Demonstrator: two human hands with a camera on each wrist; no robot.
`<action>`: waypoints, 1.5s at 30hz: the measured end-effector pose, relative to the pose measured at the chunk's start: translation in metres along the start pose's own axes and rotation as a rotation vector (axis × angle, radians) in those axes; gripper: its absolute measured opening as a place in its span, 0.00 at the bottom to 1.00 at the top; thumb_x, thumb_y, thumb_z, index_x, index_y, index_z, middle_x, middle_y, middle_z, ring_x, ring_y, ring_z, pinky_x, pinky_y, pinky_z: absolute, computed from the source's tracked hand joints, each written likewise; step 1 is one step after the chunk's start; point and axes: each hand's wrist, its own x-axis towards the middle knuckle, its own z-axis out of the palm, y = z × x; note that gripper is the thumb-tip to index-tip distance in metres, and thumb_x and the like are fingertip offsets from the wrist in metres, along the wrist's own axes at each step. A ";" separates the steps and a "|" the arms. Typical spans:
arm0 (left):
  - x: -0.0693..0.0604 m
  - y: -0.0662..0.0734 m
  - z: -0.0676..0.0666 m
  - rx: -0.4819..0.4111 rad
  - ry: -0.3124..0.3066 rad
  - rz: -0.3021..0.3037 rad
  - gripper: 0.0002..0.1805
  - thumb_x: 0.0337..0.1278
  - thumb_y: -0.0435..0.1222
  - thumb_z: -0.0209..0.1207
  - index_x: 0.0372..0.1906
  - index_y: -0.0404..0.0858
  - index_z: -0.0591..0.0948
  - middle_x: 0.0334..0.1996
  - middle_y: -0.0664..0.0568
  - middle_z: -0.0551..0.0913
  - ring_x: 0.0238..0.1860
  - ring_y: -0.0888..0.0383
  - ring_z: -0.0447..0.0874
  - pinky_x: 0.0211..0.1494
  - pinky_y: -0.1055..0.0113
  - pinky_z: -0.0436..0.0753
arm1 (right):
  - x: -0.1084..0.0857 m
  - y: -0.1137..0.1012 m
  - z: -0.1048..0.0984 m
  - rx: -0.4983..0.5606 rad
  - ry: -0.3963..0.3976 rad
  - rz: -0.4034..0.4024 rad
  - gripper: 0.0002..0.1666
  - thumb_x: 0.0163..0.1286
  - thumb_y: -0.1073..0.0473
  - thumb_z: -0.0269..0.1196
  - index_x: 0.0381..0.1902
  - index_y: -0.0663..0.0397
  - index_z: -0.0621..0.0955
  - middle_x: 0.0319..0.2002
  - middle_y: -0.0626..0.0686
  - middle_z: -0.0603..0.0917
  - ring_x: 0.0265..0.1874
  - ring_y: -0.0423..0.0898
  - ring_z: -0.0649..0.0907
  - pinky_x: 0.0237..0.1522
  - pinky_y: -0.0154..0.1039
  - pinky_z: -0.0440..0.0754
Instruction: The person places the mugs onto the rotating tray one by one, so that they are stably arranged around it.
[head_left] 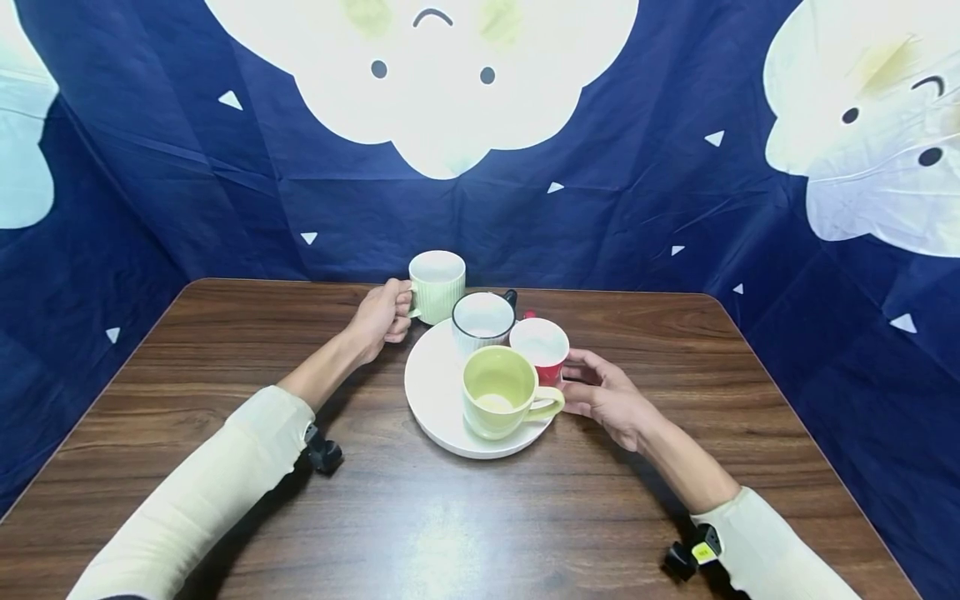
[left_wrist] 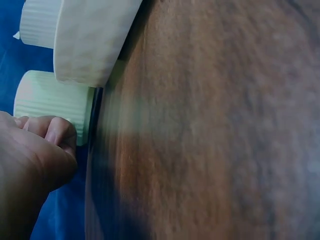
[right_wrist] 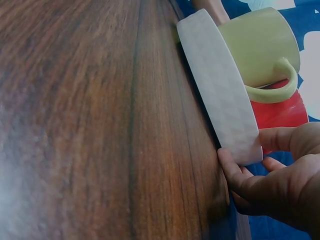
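Observation:
My left hand grips the handle of a pale green ribbed mug just behind the white round tray. The left wrist view shows curled fingers against that mug, low by the table. On the tray stand a white mug with a dark rim, a red cup with a white inside and a yellow-green mug, its handle to the right. My right hand pinches the tray's right edge beside the red cup. In the right wrist view, fingers lie on both sides of the tray's textured wall.
The tray rests on a brown wooden table, toward its back edge. A dark blue curtain with white clouds hangs behind the table and on both sides.

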 end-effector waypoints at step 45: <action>-0.099 0.024 -0.005 -0.012 0.037 0.074 0.22 0.92 0.44 0.36 0.29 0.49 0.57 0.24 0.64 0.59 0.15 0.68 0.55 0.25 0.67 0.51 | 0.009 0.002 -0.008 -0.002 -0.030 0.015 0.40 0.80 0.73 0.62 0.86 0.66 0.63 0.76 0.67 0.69 0.60 0.43 0.83 0.61 0.36 0.91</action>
